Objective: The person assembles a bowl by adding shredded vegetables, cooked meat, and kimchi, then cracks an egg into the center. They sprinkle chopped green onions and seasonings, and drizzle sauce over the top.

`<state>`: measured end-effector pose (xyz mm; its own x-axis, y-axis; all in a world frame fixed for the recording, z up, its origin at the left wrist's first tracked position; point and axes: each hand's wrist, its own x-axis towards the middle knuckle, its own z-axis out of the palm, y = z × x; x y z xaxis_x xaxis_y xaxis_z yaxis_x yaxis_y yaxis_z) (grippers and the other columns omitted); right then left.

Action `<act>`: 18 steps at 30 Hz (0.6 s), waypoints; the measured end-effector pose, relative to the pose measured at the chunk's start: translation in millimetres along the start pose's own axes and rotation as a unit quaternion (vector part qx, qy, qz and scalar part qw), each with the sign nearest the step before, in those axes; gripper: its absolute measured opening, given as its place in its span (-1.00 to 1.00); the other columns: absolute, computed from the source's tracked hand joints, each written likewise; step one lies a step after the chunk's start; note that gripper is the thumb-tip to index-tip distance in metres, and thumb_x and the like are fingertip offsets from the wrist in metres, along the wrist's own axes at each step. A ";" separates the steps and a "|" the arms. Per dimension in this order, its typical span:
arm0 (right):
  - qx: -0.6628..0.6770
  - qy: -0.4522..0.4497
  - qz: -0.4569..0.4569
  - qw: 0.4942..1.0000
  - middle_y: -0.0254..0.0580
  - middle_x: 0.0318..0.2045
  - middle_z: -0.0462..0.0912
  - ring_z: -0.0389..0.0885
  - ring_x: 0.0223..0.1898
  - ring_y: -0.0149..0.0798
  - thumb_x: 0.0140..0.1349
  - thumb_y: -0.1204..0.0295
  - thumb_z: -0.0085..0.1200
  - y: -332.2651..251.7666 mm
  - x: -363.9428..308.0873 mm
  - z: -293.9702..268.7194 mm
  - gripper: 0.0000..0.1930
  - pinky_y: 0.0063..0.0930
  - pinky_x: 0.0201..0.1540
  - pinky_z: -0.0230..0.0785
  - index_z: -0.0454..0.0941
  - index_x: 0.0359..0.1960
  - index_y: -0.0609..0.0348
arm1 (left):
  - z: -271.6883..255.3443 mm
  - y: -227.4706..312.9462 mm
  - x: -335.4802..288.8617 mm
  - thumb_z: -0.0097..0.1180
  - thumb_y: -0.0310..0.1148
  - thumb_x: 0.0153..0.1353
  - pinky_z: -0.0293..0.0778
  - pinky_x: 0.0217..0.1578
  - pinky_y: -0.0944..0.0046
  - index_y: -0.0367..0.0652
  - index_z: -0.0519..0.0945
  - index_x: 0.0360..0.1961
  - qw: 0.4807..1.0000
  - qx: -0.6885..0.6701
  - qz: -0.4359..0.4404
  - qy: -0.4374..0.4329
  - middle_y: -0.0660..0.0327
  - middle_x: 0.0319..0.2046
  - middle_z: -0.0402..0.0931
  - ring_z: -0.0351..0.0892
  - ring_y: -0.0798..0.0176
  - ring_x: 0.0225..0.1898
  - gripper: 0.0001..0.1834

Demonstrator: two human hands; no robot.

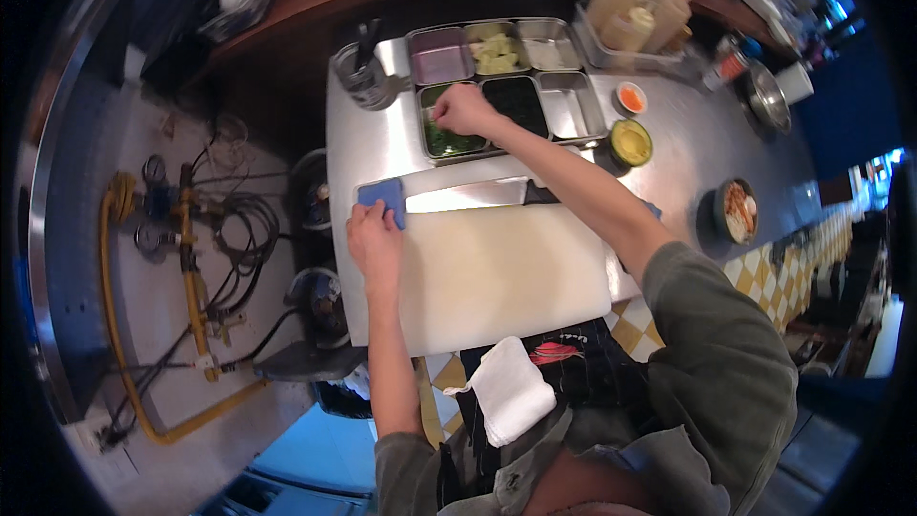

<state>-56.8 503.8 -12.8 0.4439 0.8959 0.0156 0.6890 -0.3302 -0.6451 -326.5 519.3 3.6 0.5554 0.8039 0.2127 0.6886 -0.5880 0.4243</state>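
My left hand [374, 237] rests at the left end of the white cutting board [506, 277], its fingers stretched against a folded blue cloth or sponge [384, 199]. Beyond the board's far edge lies a knife [468, 197], its blade pointing left and its dark handle partly under my right forearm. My right hand [463, 111] reaches over a metal pan of chopped green herbs [451, 139], fingers pinched together. What sits between those fingertips is too small to make out. Beside that pan is another with dark green sheets or leaves [516, 103].
Behind are pans with pale yellow chunks [495, 55]. To the right stand a halved avocado [631, 142], a small cup of orange bits [630, 97], a filled bowl [737, 211] and a tub of squeeze bottles [635, 14]. A utensil container [365, 78] stands left.
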 end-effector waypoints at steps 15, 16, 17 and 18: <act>0.329 0.094 0.114 0.933 -0.20 -0.35 0.65 0.60 -0.33 -0.45 0.06 0.44 0.26 98.0 -246.2 -245.8 -0.78 -0.59 -0.24 0.49 0.64 -0.26 0.29 | 1.3 -57.4 4.5 0.27 -0.44 0.05 0.41 -0.36 0.32 -0.32 0.62 -0.14 0.993 -0.103 -0.050 -0.022 0.19 -0.39 0.51 0.45 0.32 -0.43 -0.69; 0.286 0.127 0.190 0.931 -0.19 -0.34 0.65 0.60 -0.33 -0.43 0.05 0.46 0.25 126.2 -292.0 -273.1 -0.78 -0.58 -0.23 0.48 0.64 -0.27 0.29 | 16.9 -61.6 15.2 0.26 -0.43 0.06 0.41 -0.36 0.31 -0.32 0.62 -0.14 0.993 -0.108 -0.030 -0.031 0.20 -0.38 0.52 0.45 0.32 -0.43 -0.68; 0.261 0.178 0.232 0.920 -0.19 -0.36 0.65 0.60 -0.33 -0.41 0.05 0.47 0.23 146.9 -330.6 -290.1 -0.79 -0.57 -0.23 0.47 0.63 -0.27 0.31 | 21.8 -66.9 15.0 0.26 -0.43 0.07 0.41 -0.35 0.31 -0.32 0.62 -0.14 0.994 -0.104 -0.021 -0.031 0.20 -0.37 0.52 0.45 0.32 -0.42 -0.68; 0.234 0.200 0.261 0.915 -0.21 -0.38 0.65 0.60 -0.35 -0.41 0.05 0.51 0.20 172.0 -367.9 -306.5 -0.80 -0.57 -0.25 0.47 0.62 -0.28 0.34 | 20.1 -48.2 16.1 0.25 -0.42 0.08 0.41 -0.34 0.30 -0.30 0.63 -0.14 0.997 -0.070 0.008 -0.024 0.18 -0.38 0.53 0.46 0.29 -0.43 -0.69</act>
<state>74.0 26.3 104.7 0.8810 0.4412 -0.1707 0.0443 -0.4361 -0.8988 -341.4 558.9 -31.1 0.5889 0.7880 0.1796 0.6103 -0.5793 0.5403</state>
